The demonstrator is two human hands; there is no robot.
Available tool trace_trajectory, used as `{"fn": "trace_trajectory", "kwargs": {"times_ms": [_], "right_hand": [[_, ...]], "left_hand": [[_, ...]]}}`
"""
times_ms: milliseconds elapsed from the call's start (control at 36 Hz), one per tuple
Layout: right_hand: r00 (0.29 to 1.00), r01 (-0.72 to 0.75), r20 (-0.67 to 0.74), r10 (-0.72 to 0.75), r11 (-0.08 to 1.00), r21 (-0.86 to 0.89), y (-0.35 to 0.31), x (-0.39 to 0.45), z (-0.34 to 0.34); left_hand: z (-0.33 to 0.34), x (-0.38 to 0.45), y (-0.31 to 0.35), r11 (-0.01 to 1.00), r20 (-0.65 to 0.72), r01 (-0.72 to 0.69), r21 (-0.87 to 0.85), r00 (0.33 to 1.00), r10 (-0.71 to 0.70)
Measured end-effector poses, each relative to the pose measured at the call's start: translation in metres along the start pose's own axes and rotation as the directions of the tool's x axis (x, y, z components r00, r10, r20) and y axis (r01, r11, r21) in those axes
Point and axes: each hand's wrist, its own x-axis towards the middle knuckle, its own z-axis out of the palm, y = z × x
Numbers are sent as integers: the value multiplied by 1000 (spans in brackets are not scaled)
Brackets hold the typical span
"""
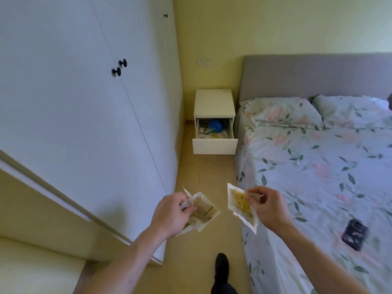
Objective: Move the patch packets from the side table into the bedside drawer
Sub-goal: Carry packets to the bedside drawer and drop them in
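Note:
My left hand [169, 211] grips a small stack of pale patch packets [204, 211] with brownish prints. My right hand [268, 206] pinches another bunch of patch packets [238, 203], white-edged with a yellow face. Both hands are held out low over the floor, well short of the white bedside cabinet [214, 100] at the far wall. Its drawer [214, 145] stands pulled open, with a blue object [215, 124] and assorted small items inside.
A white wardrobe [84, 98] with black knobs lines the left side. The bed [318, 166] with floral sheets fills the right, a dark phone-like object [354, 231] lying on it. A narrow strip of tan floor [201, 172] runs between them toward the cabinet. My dark shoe [222, 265] shows below.

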Motion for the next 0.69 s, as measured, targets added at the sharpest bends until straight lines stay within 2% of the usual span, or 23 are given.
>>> {"fn": "trace_trajectory", "kwargs": {"times_ms": [167,500,694], "right_hand": [[999,-11,-42,11,1000,-12,-2,91,4],[1000,-11,-9,11,1000,-12,-28,286,-1],[1000,-19,2,19,1000,0,-38,378,1]], "left_hand": [[-4,101,21,998,24,-60,9,998,60],[-18,288,48,1000,-11,-7,-1,1000,7],[-20,383,53,1000,47,-7,0,999,7]]}}
